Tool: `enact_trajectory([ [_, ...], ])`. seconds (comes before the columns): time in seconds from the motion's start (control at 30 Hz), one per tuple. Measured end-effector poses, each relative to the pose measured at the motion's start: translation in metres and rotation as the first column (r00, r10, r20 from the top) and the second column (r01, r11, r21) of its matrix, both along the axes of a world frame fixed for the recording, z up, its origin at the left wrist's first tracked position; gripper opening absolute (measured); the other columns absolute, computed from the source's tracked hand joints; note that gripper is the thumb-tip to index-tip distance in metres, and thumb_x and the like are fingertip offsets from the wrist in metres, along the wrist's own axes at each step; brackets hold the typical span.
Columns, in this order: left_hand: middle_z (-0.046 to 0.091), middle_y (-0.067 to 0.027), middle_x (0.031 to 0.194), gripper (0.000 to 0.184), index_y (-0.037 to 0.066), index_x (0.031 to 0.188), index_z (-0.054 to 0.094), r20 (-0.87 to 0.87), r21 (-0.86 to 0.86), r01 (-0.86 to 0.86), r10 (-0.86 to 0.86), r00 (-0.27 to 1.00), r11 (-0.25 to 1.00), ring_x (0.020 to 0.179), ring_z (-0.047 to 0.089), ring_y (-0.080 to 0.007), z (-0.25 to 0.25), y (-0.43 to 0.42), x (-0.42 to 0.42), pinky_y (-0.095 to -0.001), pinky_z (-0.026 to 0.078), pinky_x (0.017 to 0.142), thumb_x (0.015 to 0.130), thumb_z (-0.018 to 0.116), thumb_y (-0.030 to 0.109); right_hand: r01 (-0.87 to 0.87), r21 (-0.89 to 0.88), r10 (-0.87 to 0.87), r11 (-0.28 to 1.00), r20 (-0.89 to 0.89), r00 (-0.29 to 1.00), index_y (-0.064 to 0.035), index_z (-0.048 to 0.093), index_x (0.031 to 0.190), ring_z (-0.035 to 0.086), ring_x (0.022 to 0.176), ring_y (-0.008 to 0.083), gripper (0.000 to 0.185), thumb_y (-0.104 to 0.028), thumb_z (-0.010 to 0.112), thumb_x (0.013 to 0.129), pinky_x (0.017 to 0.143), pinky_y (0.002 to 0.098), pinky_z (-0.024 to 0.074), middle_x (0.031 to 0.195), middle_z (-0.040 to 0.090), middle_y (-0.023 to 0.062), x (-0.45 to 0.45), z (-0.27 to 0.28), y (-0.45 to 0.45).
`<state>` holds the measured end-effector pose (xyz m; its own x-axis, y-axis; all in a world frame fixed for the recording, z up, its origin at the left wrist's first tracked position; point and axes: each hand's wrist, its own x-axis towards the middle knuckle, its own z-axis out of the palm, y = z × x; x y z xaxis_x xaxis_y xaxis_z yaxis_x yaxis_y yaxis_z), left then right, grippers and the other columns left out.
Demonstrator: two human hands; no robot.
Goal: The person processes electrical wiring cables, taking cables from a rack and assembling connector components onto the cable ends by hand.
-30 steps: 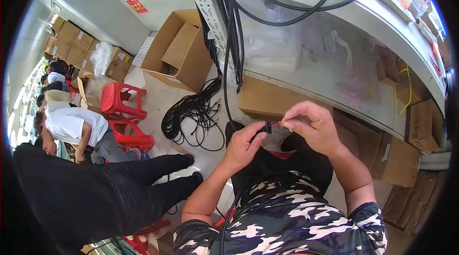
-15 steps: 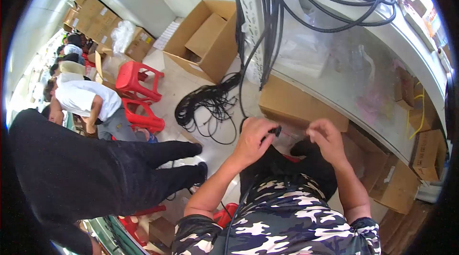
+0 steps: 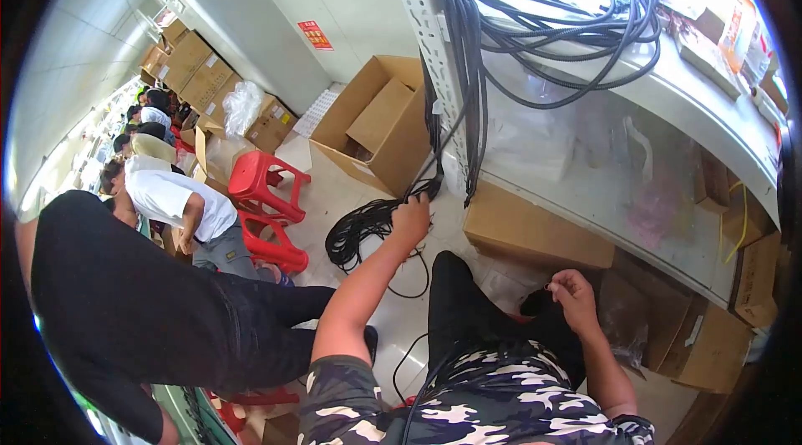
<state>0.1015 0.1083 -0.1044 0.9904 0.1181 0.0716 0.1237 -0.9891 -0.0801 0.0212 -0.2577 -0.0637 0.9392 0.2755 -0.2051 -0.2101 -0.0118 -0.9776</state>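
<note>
My left hand (image 3: 411, 221) reaches out over the pile of black cables (image 3: 361, 230) on the floor, beside the shelf post. Its fingers are closed near a black cable end; what they hold is too small to make out. Above my right knee is my right hand (image 3: 575, 295), its fingers curled in a pinch with a tiny dark thing at the fingertips. More black cables (image 3: 576, 27) lie coiled on the shelf and hang down by the post.
An open cardboard box (image 3: 372, 123) stands behind the cable pile. Red stools (image 3: 269, 186) are at the left, near a person in a white shirt (image 3: 180, 199). A person in black (image 3: 134, 295) stands close on my left. A long carton (image 3: 535, 228) lies under the shelf.
My left hand has moved forward and left from the black connector to the floor cables. My right hand has moved lower, away from it. The connector no longer shows, and the view has shifted.
</note>
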Motion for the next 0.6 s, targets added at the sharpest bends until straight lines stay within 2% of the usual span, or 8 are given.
enact_trajectory([
  [0.07, 0.059, -0.0186, 0.086, 0.048, -0.001, 0.106, 0.042, -0.205, -0.324, -0.109, 0.043, 0.978, 0.940, 0.070, 0.061, -0.0335, 0.019, -0.014, 0.036, -0.0439, 0.048, 0.064, 0.071, 0.061, 0.026, 0.006, -0.005, -0.006, 1.000, 0.025, 1.000, -0.0028, 0.051, 0.088, 0.047, 0.062, 0.0073, 0.009, -0.005, 0.054, 0.079, 0.057, 0.0205, 0.0399, 0.073, 0.052, -0.0005, 0.000, 0.001, -0.002],
  [0.13, 0.059, -0.0232, 0.091, 0.064, -0.003, 0.110, 0.040, -0.210, -0.732, -0.197, 0.058, 0.976, 0.652, 0.078, 0.060, -0.0344, 0.026, -0.037, 0.064, -0.0420, 0.047, 0.066, 0.068, 0.066, 0.037, 0.015, 0.033, -0.015, 0.999, 0.010, 1.000, -0.0028, 0.051, 0.088, 0.047, 0.062, 0.0071, 0.010, -0.006, 0.055, 0.079, 0.057, 0.0205, 0.0398, 0.073, 0.052, -0.0008, -0.001, 0.000, -0.004],
  [0.2, 0.059, -0.0214, 0.086, 0.063, -0.002, 0.104, 0.044, 0.120, -0.719, 0.056, 0.043, 0.992, 0.693, 0.075, 0.059, -0.0349, 0.020, -0.067, 0.080, -0.0420, 0.047, 0.066, 0.065, 0.068, 0.041, 0.027, 0.022, -0.027, 0.999, 0.000, 1.000, -0.0029, 0.052, 0.088, 0.048, 0.062, 0.0071, 0.010, -0.006, 0.055, 0.079, 0.058, 0.0205, 0.0400, 0.073, 0.052, -0.0007, -0.008, -0.001, -0.007],
  [0.3, 0.060, -0.0191, 0.080, 0.051, 0.000, 0.095, 0.047, 0.223, -0.667, 0.042, 0.146, 0.964, 0.744, 0.072, 0.059, -0.0352, 0.031, -0.102, 0.088, -0.0432, 0.046, 0.065, 0.068, 0.065, 0.039, 0.045, 0.013, -0.045, 0.999, -0.005, 0.999, -0.0030, 0.052, 0.088, 0.048, 0.063, 0.0072, 0.011, -0.007, 0.056, 0.079, 0.058, 0.0205, 0.0402, 0.074, 0.053, -0.0005, -0.011, -0.011, -0.014],
  [0.33, 0.059, -0.0190, 0.075, 0.037, 0.001, 0.089, 0.048, 0.267, -0.669, 0.046, 0.182, 0.946, 0.742, 0.069, 0.058, -0.0371, 0.023, -0.104, 0.093, -0.0452, 0.045, 0.062, 0.075, 0.059, 0.033, 0.042, 0.014, -0.042, 0.999, -0.012, 0.999, -0.0030, 0.052, 0.088, 0.048, 0.063, 0.0072, 0.011, -0.007, 0.056, 0.079, 0.058, 0.0205, 0.0403, 0.074, 0.053, -0.0005, -0.011, -0.013, -0.017],
  [0.43, 0.058, -0.0200, 0.072, 0.028, 0.001, 0.089, 0.047, 0.203, -0.652, -0.087, 0.284, 0.937, 0.753, 0.070, 0.057, -0.0383, 0.018, -0.108, 0.090, -0.0463, 0.044, 0.061, 0.080, 0.053, 0.026, 0.085, 0.018, -0.084, 0.996, -0.036, 0.996, -0.0027, 0.052, 0.087, 0.049, 0.064, 0.0075, 0.010, -0.007, 0.055, 0.079, 0.059, 0.0206, 0.0406, 0.074, 0.054, -0.0004, -0.013, -0.007, -0.022],
  [0.5, 0.058, -0.0206, 0.072, 0.023, 0.001, 0.088, 0.047, 0.236, -0.697, -0.030, 0.268, 0.934, 0.717, 0.069, 0.057, -0.0384, 0.010, -0.106, 0.073, -0.0454, 0.044, 0.059, 0.081, 0.051, 0.023, 0.089, 0.001, -0.089, 0.996, -0.029, 0.996, -0.0024, 0.053, 0.089, 0.049, 0.064, 0.0076, 0.011, -0.007, 0.055, 0.079, 0.058, 0.0206, 0.0406, 0.075, 0.055, -0.0002, -0.013, -0.009, -0.026],
  [0.6, 0.060, -0.0174, 0.073, 0.019, 0.001, 0.086, 0.048, 0.345, -0.857, 0.226, 0.191, 0.919, 0.463, 0.070, 0.058, -0.0355, -0.008, -0.105, 0.034, -0.0419, 0.044, 0.060, 0.081, 0.052, 0.018, 0.084, -0.020, -0.085, 0.996, -0.025, 0.996, -0.0016, 0.055, 0.092, 0.050, 0.064, 0.0080, 0.014, -0.007, 0.055, 0.079, 0.059, 0.0209, 0.0411, 0.075, 0.057, 0.0009, -0.011, -0.010, -0.026],
])
